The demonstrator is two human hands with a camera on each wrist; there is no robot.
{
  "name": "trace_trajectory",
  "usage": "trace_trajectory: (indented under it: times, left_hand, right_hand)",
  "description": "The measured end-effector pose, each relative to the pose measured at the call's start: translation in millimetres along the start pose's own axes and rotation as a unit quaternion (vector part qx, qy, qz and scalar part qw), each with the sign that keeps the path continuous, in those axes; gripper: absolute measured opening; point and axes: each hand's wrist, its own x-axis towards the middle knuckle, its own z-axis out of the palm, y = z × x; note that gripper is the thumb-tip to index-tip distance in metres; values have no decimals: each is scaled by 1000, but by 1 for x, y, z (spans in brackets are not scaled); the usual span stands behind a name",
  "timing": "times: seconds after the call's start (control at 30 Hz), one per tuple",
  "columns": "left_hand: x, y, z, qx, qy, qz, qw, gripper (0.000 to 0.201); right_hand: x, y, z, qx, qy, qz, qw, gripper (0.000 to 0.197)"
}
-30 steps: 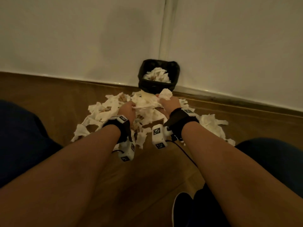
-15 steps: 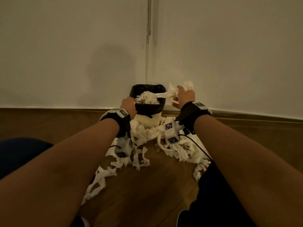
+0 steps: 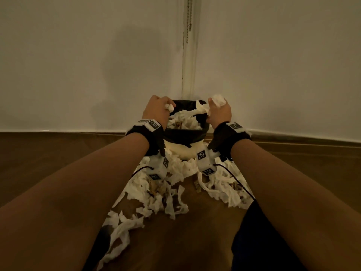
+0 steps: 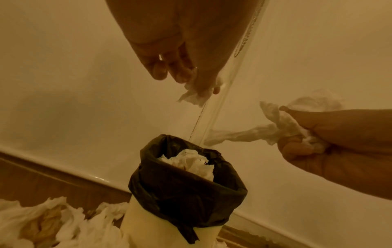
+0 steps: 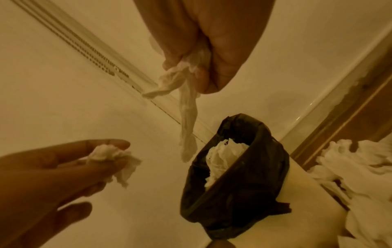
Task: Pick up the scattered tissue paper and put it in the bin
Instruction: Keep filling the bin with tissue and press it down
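Note:
A small cream bin (image 3: 180, 149) lined with a black bag (image 4: 186, 193) stands in the corner, partly filled with white tissue (image 3: 183, 120). My left hand (image 3: 159, 109) hovers over the bin's left rim and pinches a small crumpled tissue scrap (image 4: 194, 95) between its fingertips. My right hand (image 3: 218, 111) is above the right rim and grips a wad of tissue (image 3: 218, 99); a twisted strip (image 5: 186, 117) hangs from it toward the bin's opening. Scattered tissue paper (image 3: 156, 192) lies on the floor in front of the bin.
White walls meet in a corner behind the bin, with a beaded cord (image 3: 188, 18) hanging there. The wooden floor (image 3: 195, 241) holds more torn tissue strips (image 3: 119, 231) trailing toward me. My dark-clothed leg (image 3: 259, 241) is at lower right.
Both hands rose from the floor pile, carrying tissue up to above the bin's rim. The left hand, beside the bin half a second ago, now holds its scrap over the opening.

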Motion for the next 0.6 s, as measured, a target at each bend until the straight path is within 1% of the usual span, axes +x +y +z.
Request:
trace_trajectory:
  times: [0.13, 0.23, 0.3, 0.37, 0.5, 0.53, 0.6]
  left_hand:
    - [10, -13, 31, -14, -26, -26, 999, 23]
    - [14, -22, 55, -20, -42, -32, 998, 29]
    - [13, -25, 67, 0, -48, -28, 998, 31]
    - [11, -24, 75, 19, -54, -15, 998, 30]
    - [9, -21, 86, 78, -113, 13, 990, 35]
    - [9, -21, 87, 88, -122, 20, 988, 35]
    - [9, -22, 93, 101, -131, 26, 986, 33]
  right_hand:
    - [13, 16, 22, -86, -17, -35, 996, 31]
    - [21, 28, 36, -167, -44, -61, 983, 26]
    - [26, 35, 45, -209, -60, -63, 974, 23]
    - [28, 39, 50, -230, -57, -63, 969, 27]
    - [34, 46, 59, -242, -85, -29, 966, 31]
    - [35, 46, 62, -236, -94, -5, 967, 35]
    - [37, 49, 66, -241, -105, 21, 965, 41]
